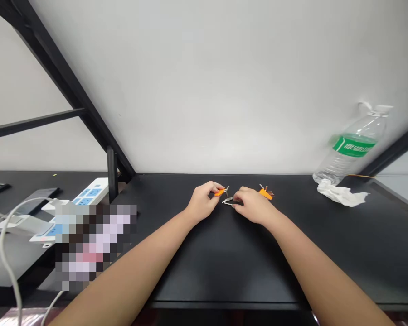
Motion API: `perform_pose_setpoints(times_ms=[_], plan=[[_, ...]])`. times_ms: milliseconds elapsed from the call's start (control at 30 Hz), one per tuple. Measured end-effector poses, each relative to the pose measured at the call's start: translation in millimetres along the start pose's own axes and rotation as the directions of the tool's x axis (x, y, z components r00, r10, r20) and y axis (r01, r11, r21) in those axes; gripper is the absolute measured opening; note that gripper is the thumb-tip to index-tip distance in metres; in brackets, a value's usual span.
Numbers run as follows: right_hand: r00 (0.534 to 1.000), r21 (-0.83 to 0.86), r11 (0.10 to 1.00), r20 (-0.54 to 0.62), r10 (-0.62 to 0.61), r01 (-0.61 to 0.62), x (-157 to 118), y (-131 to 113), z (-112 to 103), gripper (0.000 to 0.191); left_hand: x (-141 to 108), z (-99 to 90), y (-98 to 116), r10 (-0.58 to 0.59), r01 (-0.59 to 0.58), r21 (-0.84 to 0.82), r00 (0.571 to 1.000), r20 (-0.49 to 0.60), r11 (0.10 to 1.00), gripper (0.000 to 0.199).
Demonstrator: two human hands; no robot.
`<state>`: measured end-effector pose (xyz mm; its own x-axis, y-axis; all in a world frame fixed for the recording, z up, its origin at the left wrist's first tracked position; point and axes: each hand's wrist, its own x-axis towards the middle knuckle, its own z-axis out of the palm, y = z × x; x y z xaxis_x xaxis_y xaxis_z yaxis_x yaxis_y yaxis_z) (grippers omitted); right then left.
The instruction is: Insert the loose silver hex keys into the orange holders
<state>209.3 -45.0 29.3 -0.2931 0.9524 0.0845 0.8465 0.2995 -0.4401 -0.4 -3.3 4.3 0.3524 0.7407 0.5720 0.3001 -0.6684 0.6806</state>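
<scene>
Near the back middle of the black table (224,262), my left hand (204,200) pinches a small orange piece (220,192) between thumb and fingers. A short silver metal part (227,190) stands just past its end. My right hand (251,203) is closed on a slim silver metal piece (228,199) with two thin arms that meet in a point toward my left hand. Its exact kind cannot be made out. Just beyond my right hand lies an orange holder (265,194) with several thin reddish-brown rods and a silver one sticking out.
At the right rear stand a clear plastic bottle (355,145) with a green label and a crumpled white tissue (342,194). To the left are a white power strip (91,192), a white cable (3,253) and a black frame post (112,174). A white wall (224,90) rises behind.
</scene>
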Motion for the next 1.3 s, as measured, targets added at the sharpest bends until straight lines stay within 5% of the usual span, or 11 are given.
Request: perform_pose_setpoints(times_ms=[200, 333, 467, 567, 833, 1067, 1300], plan=[[0.987, -0.264, 0.963, 0.130, 0.093, -0.057, -3, -12, 7, 0.006, 0, 1.6, 0, -0.080, 0.080, -0.124, 0.997, 0.005, 0.989, 0.020], [0.995, -0.068, 0.997, 0.099, -0.017, 0.024, -7, -12, -4, 0.010, 2, 0.8, -1, -0.133, 0.130, -0.145, 0.991, -0.011, 0.981, 0.020], [0.985, 0.154, 0.975, -0.094, -0.145, 0.159, -7, -7, -10, 0.011, 2, 0.1, -1, -0.134, 0.131, -0.164, 0.991, -0.008, 0.978, 0.019], [0.965, 0.145, 0.968, -0.193, -0.175, 0.205, -4, -4, -9, 0.011, 1, 0.0, -1, -0.134, 0.131, -0.153, 0.991, -0.012, 0.980, 0.016], [0.945, 0.056, 0.960, -0.202, -0.257, 0.273, -5, 0, -13, 0.019, 0, -1.8, 0, -0.063, 0.065, -0.033, 0.997, 0.041, 0.997, 0.008], [0.944, 0.091, 0.953, -0.197, -0.266, 0.288, -3, -9, -2, 0.017, -3, 2.0, 8, 0.023, -0.048, 0.111, 0.977, 0.213, 0.993, 0.016], [0.930, 0.223, 0.940, -0.320, -0.179, 0.257, -2, -15, -1, 0.007, -1, 1.9, 4, -0.042, 0.042, 0.004, 0.998, 0.037, 0.999, 0.010]])
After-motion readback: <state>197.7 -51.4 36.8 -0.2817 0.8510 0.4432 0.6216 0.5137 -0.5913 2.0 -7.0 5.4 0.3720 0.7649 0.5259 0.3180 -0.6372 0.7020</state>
